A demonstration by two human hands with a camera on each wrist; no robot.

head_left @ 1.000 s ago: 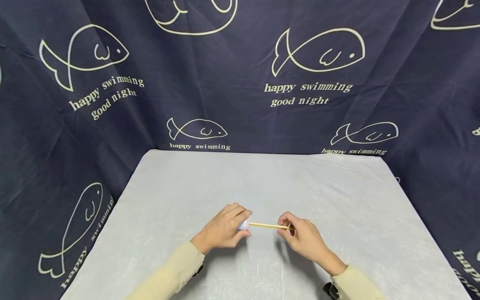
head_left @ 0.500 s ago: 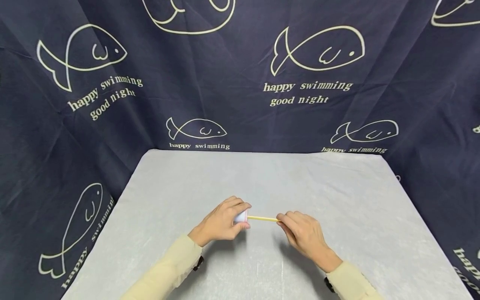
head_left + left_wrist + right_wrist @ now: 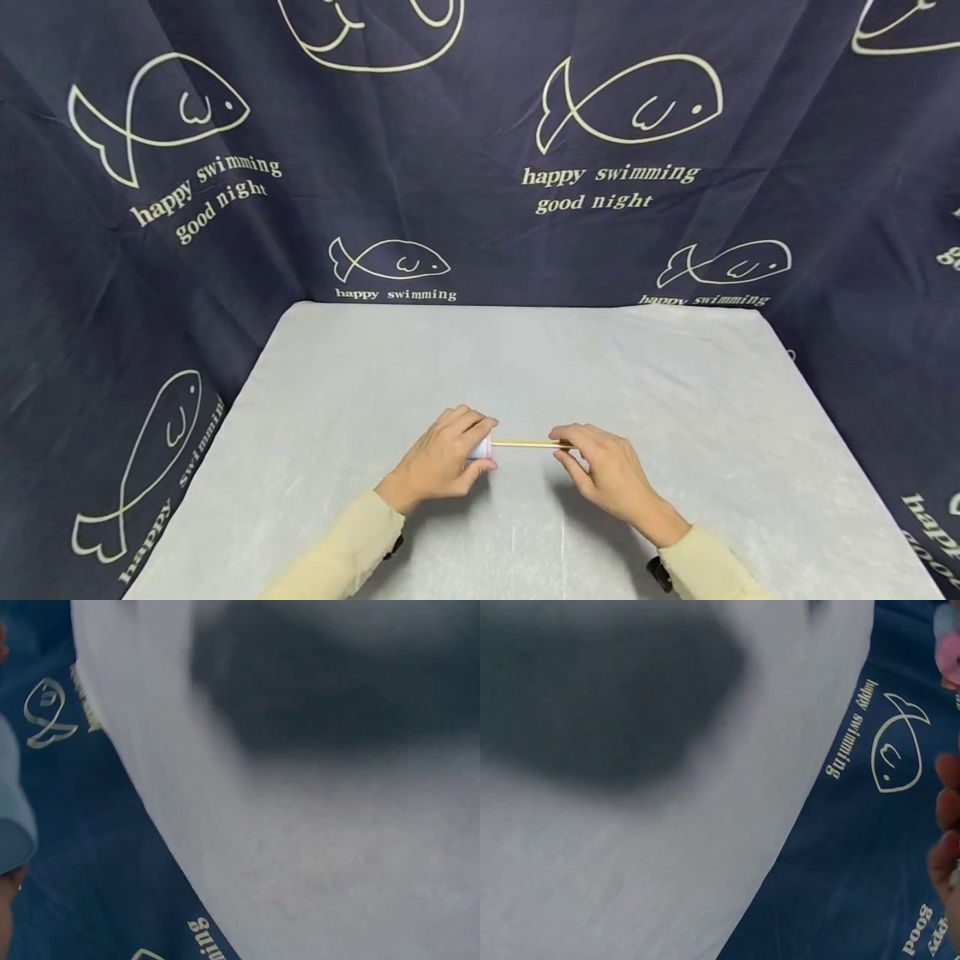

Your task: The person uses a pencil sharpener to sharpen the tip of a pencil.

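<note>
My left hand [image 3: 438, 458] grips a small light-blue pencil sharpener [image 3: 480, 449] with a pink end, its fingers over the top and thumb below. From the pink end a slim yellow pencil [image 3: 523, 443] runs level to the right, its tip hidden inside. My right hand [image 3: 611, 473] pinches the pencil's other end between thumb and fingers. In the left wrist view the sharpener's blue body [image 3: 13, 817] shows at the left edge. The right wrist view catches its pink face [image 3: 949, 657] and some curled fingertips [image 3: 948, 810] at the right edge.
Both hands are over the near half of a table with a pale grey cloth [image 3: 525, 358]. A dark blue curtain [image 3: 480, 167] with fish drawings and lettering surrounds its back and sides. Blurred dark shapes block part of both wrist views.
My right fingers have rolled over the pencil and then back, showing a different side of it. Both hands rose slightly and came down again, with the sharpener still in the left.
</note>
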